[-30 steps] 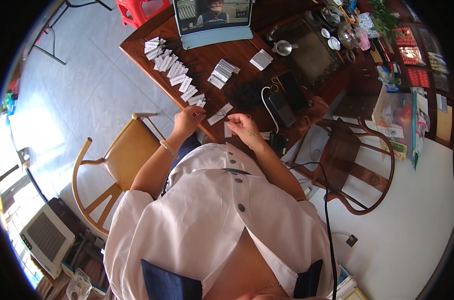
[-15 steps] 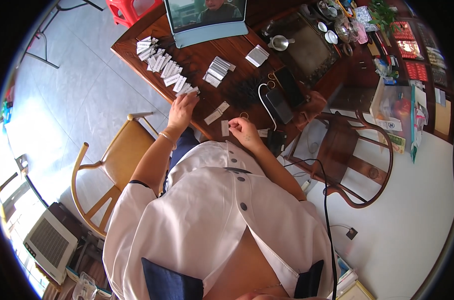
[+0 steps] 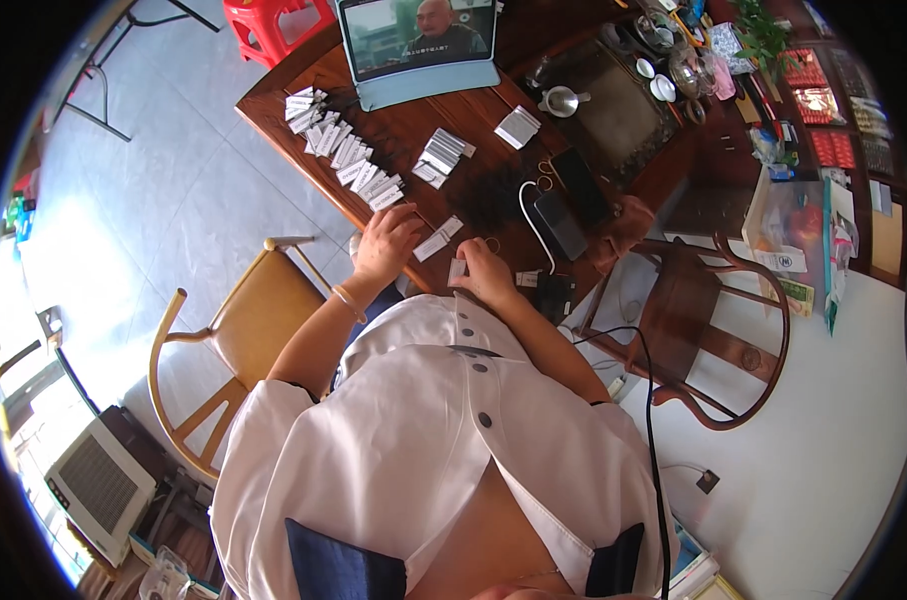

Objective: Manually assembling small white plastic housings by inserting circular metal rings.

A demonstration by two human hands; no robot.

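My right hand point(image 3: 487, 273) is at the near edge of the wooden table, its thumb and fingers pinching a small white card point(image 3: 457, 271). My left hand point(image 3: 387, 243) rests over the table edge with its fingers loosely spread, and nothing shows in it. Between the two hands lies a longer white printed strip point(image 3: 438, 240). Beyond my left hand runs an overlapping row of similar white strips point(image 3: 349, 158). A neat stack of grey-white strips point(image 3: 441, 157) sits mid-table, with another stack point(image 3: 517, 127) farther right. Dark thin strands point(image 3: 488, 200) lie near the middle.
A tablet point(image 3: 418, 50) in a light blue case stands at the back. Right of my hands are a black device point(image 3: 558, 225) with a white cable, a dark phone point(image 3: 579, 184) and gold-handled scissors point(image 3: 544, 176). A metal cup point(image 3: 561, 101) stands on a tea tray. Chairs flank the table.
My left hand has drawn back from the end of the strip row, toward me and to the right. My right hand stays near the edge, still pinching the card. The view has shifted slightly.
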